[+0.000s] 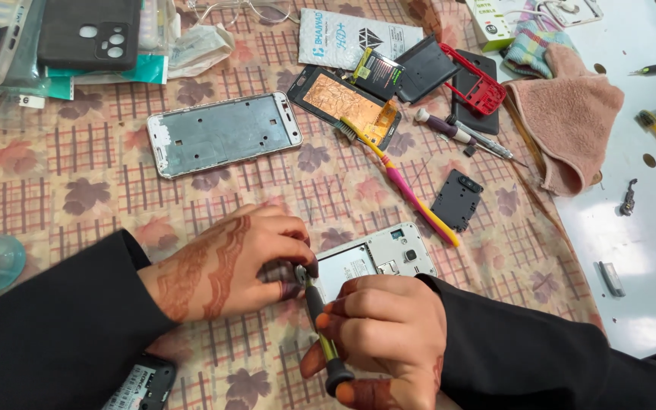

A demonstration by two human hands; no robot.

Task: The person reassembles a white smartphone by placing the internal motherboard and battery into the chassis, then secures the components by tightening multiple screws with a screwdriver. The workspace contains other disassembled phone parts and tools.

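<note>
Our right hand (385,342) lies lowest in view, fingers curled and pinched around a screwdriver (320,326) with a dark handle, held near upright with its tip at the left edge of an opened phone (373,262). Our left hand (229,262), marked with henna, rests flat on the cloth, its thumb and fingertips pressed against that same edge of the phone, steadying it beside the screwdriver tip. We see the phone lying back-up on a patterned tablecloth (77,182), between the two hands, its white inner frame exposed. Beyond it lie a pink and yellow toothbrush (408,186), a small black cover piece (457,199), a bare metal phone frame (224,134), a screen panel with copper backing (347,102), a red phone frame (476,80) and a second screwdriver (457,135). A pink towel (571,114) hangs over the table's right edge. A black phone case (89,30) sits top left.
</note>
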